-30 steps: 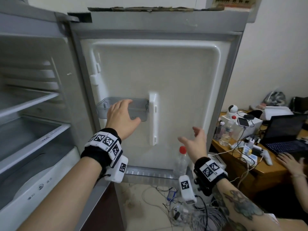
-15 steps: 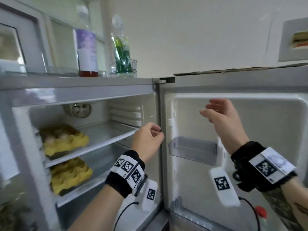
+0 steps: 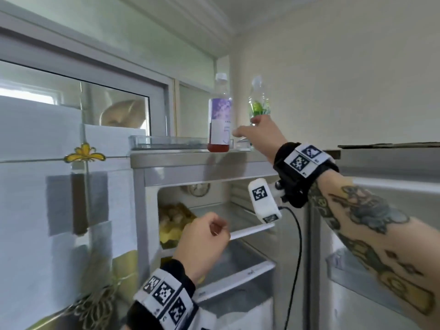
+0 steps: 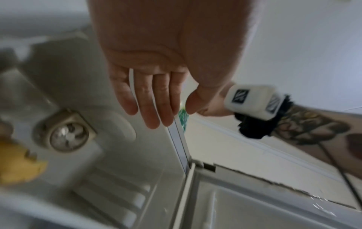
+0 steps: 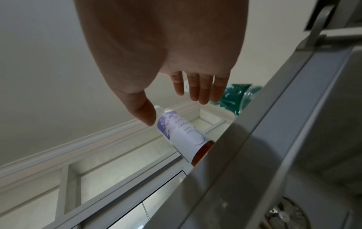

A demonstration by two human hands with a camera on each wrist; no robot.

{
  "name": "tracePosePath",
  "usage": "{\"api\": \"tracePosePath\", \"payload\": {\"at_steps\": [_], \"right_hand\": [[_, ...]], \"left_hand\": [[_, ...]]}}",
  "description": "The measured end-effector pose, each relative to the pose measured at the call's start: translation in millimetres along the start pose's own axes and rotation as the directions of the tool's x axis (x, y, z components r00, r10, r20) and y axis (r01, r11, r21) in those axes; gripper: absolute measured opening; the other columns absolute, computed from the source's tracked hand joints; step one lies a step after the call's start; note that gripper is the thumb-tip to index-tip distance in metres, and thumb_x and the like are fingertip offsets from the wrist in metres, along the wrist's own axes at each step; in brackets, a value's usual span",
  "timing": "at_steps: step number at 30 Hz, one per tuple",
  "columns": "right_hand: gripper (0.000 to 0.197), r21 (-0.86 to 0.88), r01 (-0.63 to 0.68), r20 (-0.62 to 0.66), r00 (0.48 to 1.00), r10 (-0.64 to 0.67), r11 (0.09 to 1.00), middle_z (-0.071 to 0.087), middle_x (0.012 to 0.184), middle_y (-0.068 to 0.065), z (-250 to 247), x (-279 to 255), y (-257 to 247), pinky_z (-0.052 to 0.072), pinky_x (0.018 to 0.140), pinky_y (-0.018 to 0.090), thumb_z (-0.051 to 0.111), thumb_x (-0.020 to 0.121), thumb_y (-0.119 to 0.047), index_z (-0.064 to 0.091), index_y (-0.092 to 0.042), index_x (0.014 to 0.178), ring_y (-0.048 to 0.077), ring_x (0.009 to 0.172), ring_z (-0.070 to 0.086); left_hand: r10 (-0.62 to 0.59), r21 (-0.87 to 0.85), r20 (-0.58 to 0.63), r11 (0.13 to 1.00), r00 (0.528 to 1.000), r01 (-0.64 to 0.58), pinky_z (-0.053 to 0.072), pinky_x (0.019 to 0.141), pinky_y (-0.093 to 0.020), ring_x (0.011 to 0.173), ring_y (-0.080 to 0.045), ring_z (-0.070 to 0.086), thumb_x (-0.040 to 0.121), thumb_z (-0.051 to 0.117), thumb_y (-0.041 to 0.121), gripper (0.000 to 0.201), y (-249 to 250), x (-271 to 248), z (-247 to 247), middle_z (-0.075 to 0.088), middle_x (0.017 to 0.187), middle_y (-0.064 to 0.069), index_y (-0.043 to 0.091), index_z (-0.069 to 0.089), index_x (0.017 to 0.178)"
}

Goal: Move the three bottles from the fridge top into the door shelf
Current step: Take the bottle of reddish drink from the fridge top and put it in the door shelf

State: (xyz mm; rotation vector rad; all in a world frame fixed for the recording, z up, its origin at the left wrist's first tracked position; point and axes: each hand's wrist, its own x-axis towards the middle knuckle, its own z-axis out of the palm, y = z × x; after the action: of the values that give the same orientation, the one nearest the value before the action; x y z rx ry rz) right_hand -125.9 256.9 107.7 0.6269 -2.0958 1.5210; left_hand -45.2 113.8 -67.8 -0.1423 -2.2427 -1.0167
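Note:
Two bottles stand on the fridge top (image 3: 190, 160): a purple-labelled bottle (image 3: 220, 115) (image 5: 180, 131) with red liquid, and to its right a clear green-labelled bottle (image 3: 258, 103) (image 5: 240, 96). My right hand (image 3: 245, 128) (image 5: 176, 111) is raised to the lower part of the green bottle, fingers spread and not curled round it, thumb pointing at the purple bottle. My left hand (image 3: 214, 228) (image 4: 172, 114) hangs relaxed and holds nothing in front of the open fridge compartment. A clear door shelf (image 3: 345, 275) shows at the lower right. No third bottle is in view.
A clear shallow tray (image 3: 166, 141) lies on the fridge top left of the bottles. Yellow egg trays (image 3: 173, 222) sit on the inner fridge shelves. The open door (image 3: 381, 210) stands to the right, and a window frame (image 3: 95, 79) lies behind the fridge.
The view has swung up to the fridge top. My right hand rose from in front of the door to the green bottle. My left hand stayed low by the fridge compartment.

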Motion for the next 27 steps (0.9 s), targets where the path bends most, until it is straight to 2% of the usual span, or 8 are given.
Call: {"api": "tracePosePath", "payload": {"at_steps": [3, 5, 9, 11, 13, 18, 22, 27], "right_hand": [[0.083, -0.021, -0.043, 0.052, 0.998, 0.044, 0.999, 0.045, 0.141, 0.013, 20, 22, -7, 0.041, 0.097, 0.036, 0.074, 0.081, -0.029, 0.028, -0.005, 0.147, 0.027, 0.123, 0.048], [0.086, -0.022, -0.061, 0.059, 0.996, 0.063, 0.998, 0.047, 0.136, 0.014, 32, 34, -12, 0.043, 0.090, 0.035, 0.075, 0.080, -0.029, 0.027, -0.002, 0.146, 0.027, 0.114, 0.051], [0.078, -0.085, -0.053, 0.096, 0.993, 0.062, 0.995, 0.047, 0.133, 0.016, 49, 48, -17, 0.048, 0.075, 0.034, 0.075, 0.082, -0.027, 0.030, -0.005, 0.143, 0.028, 0.103, 0.053], [0.080, -0.046, -0.078, 0.086, 0.993, 0.081, 0.996, 0.051, 0.126, 0.014, 56, 54, -15, 0.043, 0.059, 0.029, 0.077, 0.079, -0.028, 0.027, -0.006, 0.138, 0.021, 0.089, 0.055], [0.083, -0.017, -0.103, 0.059, 0.993, 0.104, 0.995, 0.051, 0.116, 0.011, 62, 59, -13, 0.038, 0.053, 0.026, 0.078, 0.078, -0.028, 0.024, -0.005, 0.137, 0.014, 0.074, 0.051], [0.086, -0.009, -0.116, 0.029, 0.993, 0.116, 0.993, 0.048, 0.110, 0.010, 73, 71, -9, 0.040, 0.052, 0.025, 0.078, 0.079, -0.028, 0.019, -0.006, 0.138, 0.012, 0.068, 0.048], [0.085, 0.007, -0.137, 0.030, 0.990, 0.137, 0.990, 0.049, 0.115, 0.013, 77, 76, -11, 0.046, 0.064, 0.033, 0.078, 0.080, -0.029, 0.019, -0.007, 0.137, 0.024, 0.088, 0.056], [0.080, -0.064, -0.102, 0.020, 0.994, 0.103, 0.993, 0.049, 0.120, 0.012, 77, 79, -11, 0.048, 0.073, 0.033, 0.074, 0.083, -0.030, 0.020, -0.006, 0.137, 0.024, 0.093, 0.054]], "left_hand": [[-0.012, -0.010, -0.043, 1.000, 0.999, 0.012, 0.053, 0.073, -0.027, 0.077, -0.007, 0.062, 0.082, 0.061, 0.027, 0.010, 5, 9, -32, 0.066, 0.081, 0.009, 0.025, 0.066, 0.091], [-0.018, -0.009, -0.071, 1.000, 0.997, 0.018, 0.053, 0.073, -0.028, 0.076, -0.008, 0.064, 0.081, 0.061, 0.028, 0.008, 5, 17, -48, 0.067, 0.081, 0.009, 0.028, 0.065, 0.088], [-0.022, 0.006, -0.093, 1.000, 0.995, 0.023, 0.050, 0.068, -0.024, 0.075, -0.011, 0.064, 0.081, 0.060, 0.029, 0.008, 5, 27, -66, 0.067, 0.082, 0.007, 0.028, 0.064, 0.088], [-0.027, 0.008, -0.089, 1.000, 0.996, 0.028, 0.053, 0.070, -0.026, 0.076, -0.011, 0.065, 0.082, 0.059, 0.028, 0.010, 3, 29, -71, 0.067, 0.084, 0.006, 0.028, 0.064, 0.091], [-0.028, 0.009, -0.090, 1.000, 0.996, 0.029, 0.055, 0.071, -0.027, 0.075, -0.010, 0.066, 0.083, 0.058, 0.028, 0.010, 1, 30, -74, 0.067, 0.085, 0.006, 0.029, 0.064, 0.091], [-0.013, 0.021, -0.100, 1.000, 0.995, 0.015, 0.051, 0.068, -0.021, 0.077, -0.007, 0.065, 0.084, 0.058, 0.027, 0.012, -5, 29, -77, 0.066, 0.086, 0.008, 0.027, 0.064, 0.094], [-0.009, 0.031, -0.098, 0.999, 0.995, 0.012, 0.052, 0.069, -0.022, 0.077, -0.006, 0.065, 0.084, 0.058, 0.028, 0.011, -8, 29, -80, 0.067, 0.084, 0.009, 0.029, 0.065, 0.092], [-0.017, 0.036, -0.110, 0.999, 0.994, 0.021, 0.054, 0.070, -0.025, 0.076, -0.008, 0.065, 0.083, 0.058, 0.026, 0.010, -10, 32, -84, 0.068, 0.081, 0.006, 0.029, 0.065, 0.089]]}}
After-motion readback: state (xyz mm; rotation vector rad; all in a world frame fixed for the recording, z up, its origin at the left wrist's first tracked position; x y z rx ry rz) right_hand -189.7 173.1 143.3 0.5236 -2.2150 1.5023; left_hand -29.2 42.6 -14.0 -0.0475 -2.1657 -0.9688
